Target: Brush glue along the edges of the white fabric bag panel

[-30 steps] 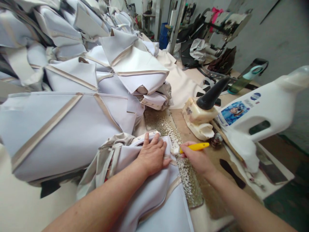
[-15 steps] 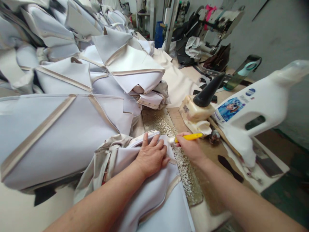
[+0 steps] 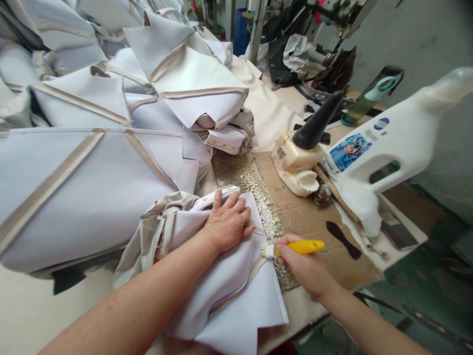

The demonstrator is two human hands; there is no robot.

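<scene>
My left hand (image 3: pixel 228 223) lies flat with fingers spread on a white leather-like bag panel (image 3: pixel 244 291), pressing near its upper end beside a strip with metal rivets (image 3: pixel 214 198). My right hand (image 3: pixel 305 266) grips a brush (image 3: pixel 301 246) by its yellow handle. The brush's pale, caked bristles touch the panel's right edge, where a beige tape (image 3: pixel 254 271) meets it. Under that edge lies a board (image 3: pixel 260 195) crusted with white flakes. Bunched grey-beige cloth (image 3: pixel 148 236) hangs at the panel's left.
Similar white bag pieces (image 3: pixel 199 74) are heaped at left and behind. On the right are cardboard (image 3: pixel 295 212), a cut-open container (image 3: pixel 295 160) with a black cone nozzle (image 3: pixel 318 123), a large white jug (image 3: pixel 410 133), a green bottle (image 3: pixel 365 106) and a dark strip (image 3: pixel 343 240).
My right hand has drawn the brush toward me along the panel's edge, from beside my left hand to the tape. My left hand stays on the panel. The view has tilted down somewhat.
</scene>
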